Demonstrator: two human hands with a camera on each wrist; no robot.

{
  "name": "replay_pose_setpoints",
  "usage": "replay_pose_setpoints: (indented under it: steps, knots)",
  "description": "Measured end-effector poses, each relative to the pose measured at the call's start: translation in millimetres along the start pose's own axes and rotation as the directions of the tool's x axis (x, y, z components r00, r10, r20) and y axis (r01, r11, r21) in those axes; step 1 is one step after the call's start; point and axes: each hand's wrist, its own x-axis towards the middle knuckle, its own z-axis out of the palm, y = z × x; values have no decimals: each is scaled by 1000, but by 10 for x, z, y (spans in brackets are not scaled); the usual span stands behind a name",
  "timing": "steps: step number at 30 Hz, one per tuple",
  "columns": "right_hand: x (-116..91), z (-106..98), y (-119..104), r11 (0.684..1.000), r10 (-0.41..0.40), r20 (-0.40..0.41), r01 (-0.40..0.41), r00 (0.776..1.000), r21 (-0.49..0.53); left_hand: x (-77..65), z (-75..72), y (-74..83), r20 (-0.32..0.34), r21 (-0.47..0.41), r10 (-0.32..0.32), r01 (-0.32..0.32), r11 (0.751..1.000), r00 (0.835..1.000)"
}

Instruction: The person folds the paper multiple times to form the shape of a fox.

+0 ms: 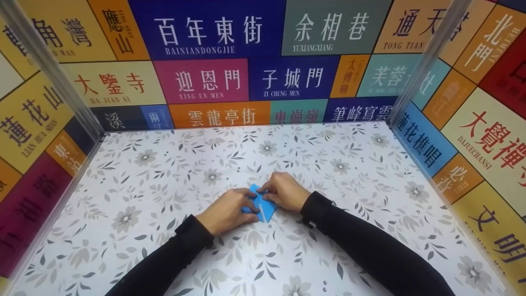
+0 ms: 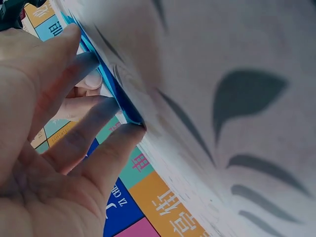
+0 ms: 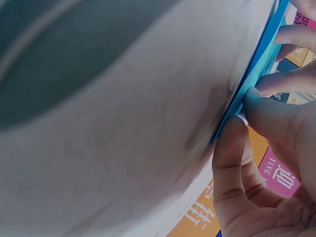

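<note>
A small folded piece of blue paper point(image 1: 269, 209) lies on the patterned tabletop, pointed at its top and bottom, with a pale slit down its lower middle. The left hand point(image 1: 230, 209) holds its left side, thumb near the bottom and fingers higher up. From the right, the right hand point(image 1: 287, 191) pinches the paper near its upper corner between thumb and index finger. Both wrist views show the paper edge-on as a thin blue strip point(image 3: 246, 84), low against the table. Fingers cover part of its left and upper edges.
The white tabletop point(image 1: 172, 255) carries a grey floral print. Panels of coloured signs with Chinese lettering point(image 1: 201, 80) stand at the back and both sides, with clear upright strips point(image 1: 427, 61) at the corners. Black sleeves point(image 1: 365, 242) cover both forearms.
</note>
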Motion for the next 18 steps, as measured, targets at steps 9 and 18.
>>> replay_pose_setpoints:
  steps: [9, 18]
  knots:
    - [0, -2, -37, 1000, 12, -14, -12, 1000, 15, -1, 0, 2, -34, -14, -16, 15, 1000, 999]
    - [-34, 35, -79, 1000, 12, -52, -13, 999, -12, -9, 24, -21, -38, -29, -39, 38, 999, 999]
